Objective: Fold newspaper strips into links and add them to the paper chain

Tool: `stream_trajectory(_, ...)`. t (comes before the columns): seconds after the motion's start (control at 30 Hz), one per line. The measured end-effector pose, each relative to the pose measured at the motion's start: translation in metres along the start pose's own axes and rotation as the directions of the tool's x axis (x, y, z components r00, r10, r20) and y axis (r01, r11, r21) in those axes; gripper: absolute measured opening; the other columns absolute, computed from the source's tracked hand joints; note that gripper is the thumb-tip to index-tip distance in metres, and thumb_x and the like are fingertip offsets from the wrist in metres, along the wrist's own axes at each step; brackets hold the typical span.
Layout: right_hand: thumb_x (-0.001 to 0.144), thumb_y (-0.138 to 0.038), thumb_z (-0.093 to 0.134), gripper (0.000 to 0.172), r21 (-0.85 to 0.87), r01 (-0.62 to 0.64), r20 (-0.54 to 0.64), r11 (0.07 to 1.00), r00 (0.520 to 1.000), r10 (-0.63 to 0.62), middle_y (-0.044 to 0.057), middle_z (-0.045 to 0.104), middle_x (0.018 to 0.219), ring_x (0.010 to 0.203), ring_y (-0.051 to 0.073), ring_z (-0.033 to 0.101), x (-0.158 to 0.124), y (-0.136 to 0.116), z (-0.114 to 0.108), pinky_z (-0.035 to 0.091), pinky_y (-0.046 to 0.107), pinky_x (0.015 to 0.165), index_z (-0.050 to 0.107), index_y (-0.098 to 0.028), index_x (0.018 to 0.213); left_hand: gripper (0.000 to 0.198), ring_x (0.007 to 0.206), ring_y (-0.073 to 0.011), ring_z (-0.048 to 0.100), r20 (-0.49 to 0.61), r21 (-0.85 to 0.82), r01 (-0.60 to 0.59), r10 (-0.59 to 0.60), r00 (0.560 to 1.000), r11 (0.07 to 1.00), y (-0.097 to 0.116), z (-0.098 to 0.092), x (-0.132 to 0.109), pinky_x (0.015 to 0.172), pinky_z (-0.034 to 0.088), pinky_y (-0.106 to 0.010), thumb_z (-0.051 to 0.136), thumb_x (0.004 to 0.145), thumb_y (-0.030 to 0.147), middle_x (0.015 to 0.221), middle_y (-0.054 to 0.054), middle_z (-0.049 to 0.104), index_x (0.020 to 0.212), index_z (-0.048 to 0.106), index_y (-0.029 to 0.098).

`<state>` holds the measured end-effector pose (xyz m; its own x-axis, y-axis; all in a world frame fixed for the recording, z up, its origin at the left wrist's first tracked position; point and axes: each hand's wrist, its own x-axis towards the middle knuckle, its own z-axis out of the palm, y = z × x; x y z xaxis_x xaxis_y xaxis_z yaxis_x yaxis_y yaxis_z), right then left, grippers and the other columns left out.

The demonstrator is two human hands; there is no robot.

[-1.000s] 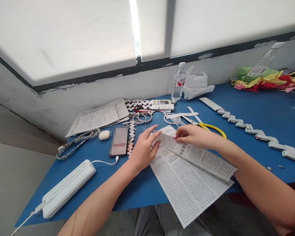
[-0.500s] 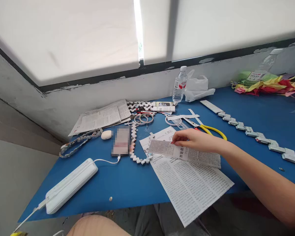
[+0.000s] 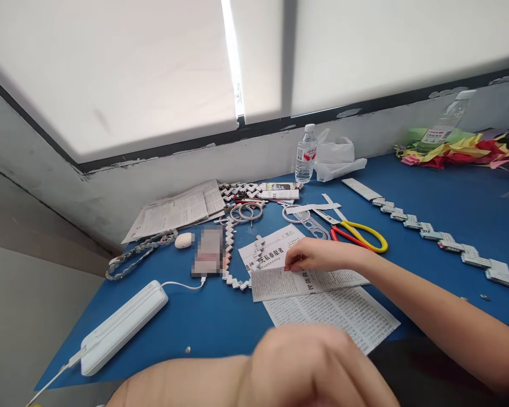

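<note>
My right hand (image 3: pixel 303 255) pinches the upper edge of a folded newspaper strip (image 3: pixel 275 284) with thumb and fingertips. The strip rests on an opened newspaper sheet (image 3: pixel 339 314), whose near corner reaches the table's front edge. My left hand (image 3: pixel 318 362) is large and blurred at the bottom, close to the camera and in front of the sheet; its fingers cannot be made out. Left of the strip lies a zigzag chain of folded paper (image 3: pixel 230 249), close to a blurred-out phone (image 3: pixel 207 249). Yellow-and-red-handled scissors (image 3: pixel 358 233) lie just beyond my right wrist.
A white power bank (image 3: pixel 125 328) is cabled to the phone, near a white case (image 3: pixel 184 241). Stacked newspapers (image 3: pixel 173 209), tape rolls (image 3: pixel 246 212), a water bottle (image 3: pixel 306 154) and a plastic bag (image 3: pixel 338 155) are farther back. A longer folded-paper chain (image 3: pixel 445 240) runs along the right.
My left hand has come up into view at the bottom. My right hand has moved slightly left and down with the newspaper strip, which lies flatter. The view has shifted a little.
</note>
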<state>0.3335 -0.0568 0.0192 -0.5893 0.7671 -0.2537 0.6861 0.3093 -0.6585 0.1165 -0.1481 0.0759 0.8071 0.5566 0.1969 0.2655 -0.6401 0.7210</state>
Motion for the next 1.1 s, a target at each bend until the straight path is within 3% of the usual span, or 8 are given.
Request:
stream_trajectory(0.1, 0.079, -0.02, 0.055, 0.02, -0.023, 0.029, -0.033, 0.999, 0.999, -0.029, 0.007, 0.071, 0.088, 0.079, 0.022, 0.063, 0.002, -0.002, 0.006, 0.045, 0.03, 0.066, 0.072, -0.015, 0.089, 0.038, 0.078, -0.0162, 0.064, -0.025, -0.003, -0.062, 0.061, 0.998, 0.998, -0.021, -0.001, 0.028, 0.072, 0.053, -0.028, 0.03, 0.096, 0.043, 0.085, -0.009, 0.067, 0.089, 0.058, 0.018)
stream_trajectory(0.2, 0.082, -0.024, 0.055, 0.02, -0.008, 0.049, -0.037, 0.999, 0.998, -0.05, 0.007, 0.071, 0.088, 0.077, 0.021, 0.062, 0.005, 0.001, 0.012, 0.044, 0.03, 0.066, 0.072, -0.015, 0.089, 0.022, 0.096, -0.0218, 0.06, -0.084, 0.282, 0.203, -0.187, 0.979, 0.938, -0.057, 0.002, 0.048, 0.08, 0.05, -0.034, 0.046, 0.092, 0.029, 0.107, -0.012, 0.064, 0.106, 0.055, 0.015)
stream_trajectory(0.3, 0.083, -0.029, 0.058, 0.02, 0.03, 0.095, -0.038, 0.995, 0.995, -0.094, 0.006, 0.071, 0.089, 0.078, 0.02, 0.061, 0.008, 0.006, 0.016, 0.045, 0.029, 0.068, 0.072, -0.017, 0.089, 0.021, 0.092, -0.0235, 0.061, 0.022, 0.462, 0.308, -0.358, 0.934, 0.832, -0.085, 0.004, 0.052, 0.077, 0.049, -0.033, 0.054, 0.088, 0.03, 0.1, -0.009, 0.065, 0.102, 0.062, 0.016)
stream_trajectory(0.4, 0.083, -0.027, 0.06, 0.018, 0.028, 0.124, -0.078, 0.992, 0.99, -0.121, 0.006, 0.069, 0.089, 0.081, 0.02, 0.061, 0.01, 0.008, 0.019, 0.045, 0.028, 0.071, 0.073, -0.017, 0.09, 0.018, 0.087, -0.0215, 0.063, 0.071, 0.486, 0.322, -0.405, 0.912, 0.812, -0.096, 0.004, 0.048, 0.073, 0.048, -0.029, 0.054, 0.088, 0.025, 0.093, -0.005, 0.068, 0.097, 0.068, 0.019)
stream_trajectory(0.63, 0.088, -0.028, 0.055, 0.021, -0.123, 0.135, -0.168, 0.983, 0.973, -0.155, 0.008, 0.067, 0.095, 0.085, 0.022, 0.062, -0.003, 0.017, 0.027, 0.047, 0.032, 0.073, 0.072, -0.018, 0.095, 0.026, 0.082, -0.0184, 0.063, 0.065, 0.582, 0.255, -0.357, 0.932, 0.772, -0.097, 0.003, 0.036, 0.066, 0.045, -0.026, 0.047, 0.093, 0.023, 0.095, -0.004, 0.066, 0.096, 0.073, 0.023)
stream_trajectory(0.77, 0.094, -0.032, 0.046, 0.03, -0.236, 0.162, -0.247, 0.958, 0.944, -0.221, 0.01, 0.067, 0.096, 0.086, 0.023, 0.063, -0.017, 0.033, 0.032, 0.05, 0.035, 0.073, 0.072, -0.019, 0.098, 0.023, 0.082, -0.019, 0.061, 0.093, 0.747, 0.138, -0.307, 0.947, 0.651, -0.095, 0.008, 0.025, 0.064, 0.045, -0.026, 0.047, 0.09, 0.011, 0.091, -0.006, 0.064, 0.092, 0.069, 0.018)
stream_trajectory(0.9, 0.098, -0.036, 0.035, 0.042, -0.348, 0.191, -0.355, 0.918, 0.879, -0.318, 0.012, 0.068, 0.094, 0.083, 0.023, 0.064, -0.029, 0.048, 0.039, 0.053, 0.036, 0.07, 0.072, -0.017, 0.102, 0.023, 0.079, -0.0206, 0.06, 0.139, 0.877, -0.02, -0.215, 0.967, 0.479, -0.091, 0.016, 0.015, 0.067, 0.047, -0.03, 0.048, 0.081, -0.003, 0.088, -0.008, 0.063, 0.089, 0.064, 0.012)
stream_trajectory(1.1, 0.1, -0.03, 0.03, 0.045, -0.479, 0.208, -0.384, 0.853, 0.824, -0.417, 0.015, 0.069, 0.095, 0.084, 0.023, 0.065, -0.038, 0.056, 0.043, 0.057, 0.037, 0.069, 0.072, -0.014, 0.105, 0.021, 0.075, -0.0215, 0.059, 0.111, 0.951, -0.089, -0.057, 0.992, 0.297, -0.092, 0.02, 0.011, 0.065, 0.046, -0.032, 0.048, 0.082, -0.002, 0.08, -0.009, 0.064, 0.08, 0.064, 0.012)
